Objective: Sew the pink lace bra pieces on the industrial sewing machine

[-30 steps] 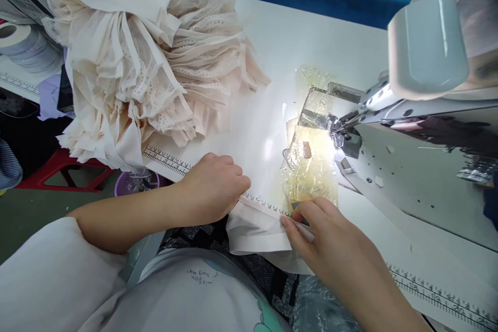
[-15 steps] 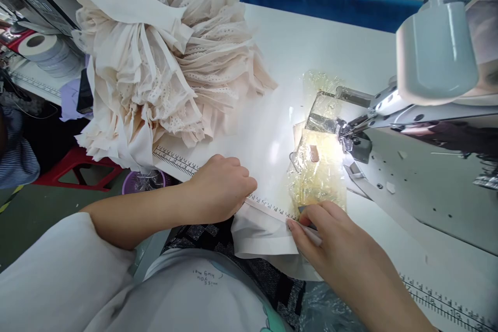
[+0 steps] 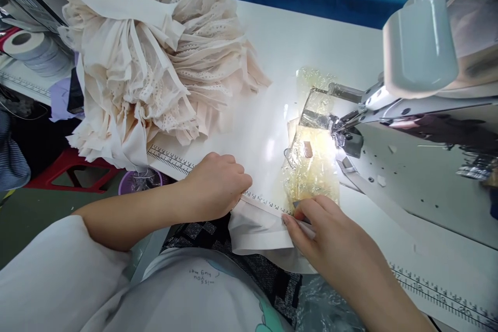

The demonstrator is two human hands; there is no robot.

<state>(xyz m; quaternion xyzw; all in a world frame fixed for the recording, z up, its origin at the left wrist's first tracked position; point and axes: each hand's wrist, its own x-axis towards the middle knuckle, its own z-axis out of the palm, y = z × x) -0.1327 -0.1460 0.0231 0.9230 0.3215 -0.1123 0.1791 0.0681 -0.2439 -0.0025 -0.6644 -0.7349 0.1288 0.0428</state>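
A pale piece of fabric (image 3: 259,231) hangs over the table's front edge, its upper border stretched along the printed ruler (image 3: 268,203). My left hand (image 3: 218,185) is closed at the left end of that border, fingers curled under and partly hidden. At the other end, my right hand (image 3: 327,231) pinches the border between thumb and fingers. A small grey tip shows beside the right forefinger; what it belongs to cannot be made out. Just beyond this hand lies the sewing machine's (image 3: 420,46) bed, covered with yellowish clear plastic (image 3: 311,176) under a bright light.
A large heap of cream, lace-trimmed fabric pieces (image 3: 155,62) lies at the table's back left. A blue cloth border (image 3: 311,2) runs along the back. Left of the table are tape rolls (image 3: 29,52), a red stool (image 3: 66,171) and a purple bin (image 3: 140,181).
The whole view has shifted slightly, so everything sits a little further left. Both hands keep the same hold on the fabric's border.
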